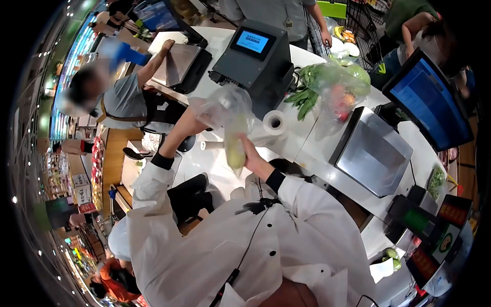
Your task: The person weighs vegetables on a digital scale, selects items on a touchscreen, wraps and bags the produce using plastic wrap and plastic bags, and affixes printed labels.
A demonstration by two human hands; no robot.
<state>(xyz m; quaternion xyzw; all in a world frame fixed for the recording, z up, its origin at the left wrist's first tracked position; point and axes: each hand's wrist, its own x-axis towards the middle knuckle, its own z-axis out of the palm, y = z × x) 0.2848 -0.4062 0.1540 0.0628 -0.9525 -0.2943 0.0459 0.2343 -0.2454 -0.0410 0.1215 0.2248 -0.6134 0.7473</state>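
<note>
A clear plastic bag [232,105] with a long pale green vegetable [235,153] inside hangs in front of my chest. At the bag's upper left, my left hand [198,116] is closed on the gathered plastic. My right hand [249,153] is wrapped round the side of the bagged vegetable, lower down. Just right of the bag, a roll of clear bags [275,123] stands on the white counter [299,134]. A grey machine with a small blue screen [253,64] is behind it.
Bagged produce [340,92] and leafy greens [306,100] lie at the back right. Nearer are a metal scale [376,153] and a monitor [432,100]. On the left, a co-worker [123,102] reaches over another scale [176,66]. A person stands behind the counter by a cart.
</note>
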